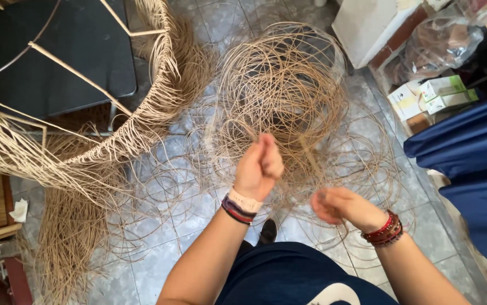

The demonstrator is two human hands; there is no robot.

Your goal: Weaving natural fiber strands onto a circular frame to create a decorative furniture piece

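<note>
A black stool [57, 51] stands on the grey tiled floor [158, 265] at upper left. Small green-and-white boxes [435, 93] sit at right beside a clear plastic bag [444, 42]. Blue cloth [475, 152] hangs along the right edge. Crumpled paper [20, 210] lies at left.

Both forearms reach forward from the body, bare to the elbow. The left hand [259, 165] is raised higher, curled into a loose fist with the knuckles up and the thumb pressed against the fingers (a pale band and dark striped bands circle its wrist). The right hand [338, 204] sits lower and nearer the body, fingers closed in a pinch, palm turned inward, red and dark beaded bracelets stacked on that wrist.
</note>
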